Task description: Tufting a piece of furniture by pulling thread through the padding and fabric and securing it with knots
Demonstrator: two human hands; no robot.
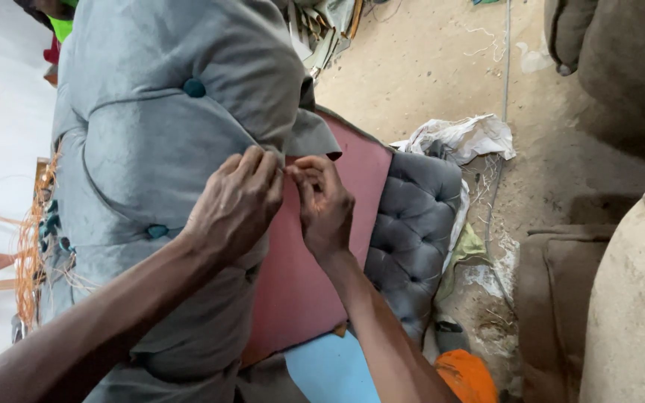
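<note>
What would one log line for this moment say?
left hand: pinching grey fabric edge | right hand: fingertips at same fold | under: red board | beside: tufted cushion

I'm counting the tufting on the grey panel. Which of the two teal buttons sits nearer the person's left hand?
The lower teal button, just left of the left hand near its wrist. The upper teal button sits well above the hand, high on the grey fabric panel.

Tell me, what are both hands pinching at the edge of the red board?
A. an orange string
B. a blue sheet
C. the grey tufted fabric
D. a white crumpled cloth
C: the left hand and the right hand meet with their fingers gripping the edge of the grey tufted fabric, right where it meets the red board; the white crumpled cloth lies apart on the floor.
</note>
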